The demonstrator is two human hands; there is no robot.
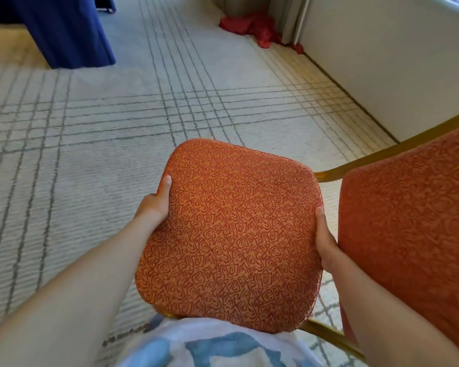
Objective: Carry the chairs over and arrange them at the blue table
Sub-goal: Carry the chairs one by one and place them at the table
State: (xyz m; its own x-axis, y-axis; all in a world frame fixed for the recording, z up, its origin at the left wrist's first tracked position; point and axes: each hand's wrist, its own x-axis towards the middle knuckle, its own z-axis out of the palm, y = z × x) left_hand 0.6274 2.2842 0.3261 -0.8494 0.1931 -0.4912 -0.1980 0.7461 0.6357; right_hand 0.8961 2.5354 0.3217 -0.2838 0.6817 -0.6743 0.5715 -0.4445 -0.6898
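Note:
An orange patterned chair (231, 234) with a gold metal frame is held up in front of me, lying on its side, its seat cushion facing the camera and its padded back (414, 221) to the right. My left hand (154, 205) grips the seat's left edge, thumb on top. At the seat's right edge my right hand (326, 242) grips between seat and back. The blue table (64, 30), draped in a floor-length blue cloth, stands at the far left.
Pale carpet (117, 128) with grey grid lines stretches ahead. A white wall (395, 62) runs along the right. A heap of red cloth (257, 27) lies at the base of a curtain, far centre-right.

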